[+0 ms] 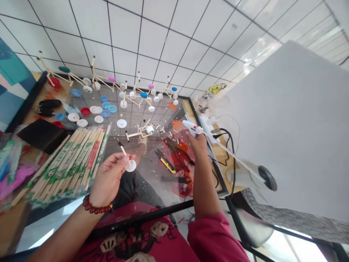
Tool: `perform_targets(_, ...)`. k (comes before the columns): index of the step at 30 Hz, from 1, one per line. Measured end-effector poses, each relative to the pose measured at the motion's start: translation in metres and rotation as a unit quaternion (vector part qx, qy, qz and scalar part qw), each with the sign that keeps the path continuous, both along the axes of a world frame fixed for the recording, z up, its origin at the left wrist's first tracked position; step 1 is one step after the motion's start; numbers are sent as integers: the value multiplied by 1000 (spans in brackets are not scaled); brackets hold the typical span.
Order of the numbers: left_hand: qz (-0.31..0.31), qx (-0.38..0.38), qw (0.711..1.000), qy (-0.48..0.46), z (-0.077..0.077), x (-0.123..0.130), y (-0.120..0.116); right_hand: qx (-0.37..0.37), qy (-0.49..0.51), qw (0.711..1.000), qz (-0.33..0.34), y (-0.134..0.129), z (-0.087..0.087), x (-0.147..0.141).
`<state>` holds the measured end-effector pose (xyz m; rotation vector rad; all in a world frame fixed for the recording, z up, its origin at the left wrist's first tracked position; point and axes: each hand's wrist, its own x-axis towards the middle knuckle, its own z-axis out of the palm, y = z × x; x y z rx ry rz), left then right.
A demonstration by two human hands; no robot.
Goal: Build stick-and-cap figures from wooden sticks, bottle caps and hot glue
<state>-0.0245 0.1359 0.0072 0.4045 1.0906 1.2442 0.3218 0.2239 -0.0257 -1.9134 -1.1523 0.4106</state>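
My left hand (111,174) pinches a short wooden stick (124,150) with a black tip. A white bottle cap (130,166) sits at the stick's lower end, against my fingertips. Over at the table's right side, my right hand (197,142) is closed round the handle of a white hot glue gun (192,127), nozzle pointing left. Between the hands lies a small frame of wooden sticks (138,133) with a white cap on it. Yellow-handled thread snips (166,162) and dark pliers (178,149) rest left of my right forearm.
Several stick models with caps (133,95) stand along the glass table's far edge. Loose blue, red and white caps (105,105) lie at left. Wrapped chopsticks (68,163) cover the near left. A power strip (207,125) with cords sits at right, beside a white box (286,127).
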Motion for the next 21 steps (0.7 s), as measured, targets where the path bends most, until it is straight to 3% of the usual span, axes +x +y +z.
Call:
perform_targets(7, 9, -13, 1000, 1, 2, -2, 1, -44, -7, 998, -32, 12, -33, 19)
perform_targets(10, 11, -15, 1000, -5, 1, -3, 2, -54, -8, 998, -34, 13, -32, 18)
perform_targets(13, 5, -18, 999, -27, 0, -3, 3, -76, -23, 997, -18, 6, -20, 19)
perform_targets(17, 2, -23, 998, -51, 0, -4, 3, -128, -86, 987, -43, -35, 0, 13)
perform_targets(19, -3, -21, 999, -51, 0, -4, 3, -74, -108, 986, -103, -65, 8, -3)
perform_targets(21, -22, -23, 999, -43, 0, -5, 1, 15, -48, 996, -79, -89, 15, -33)
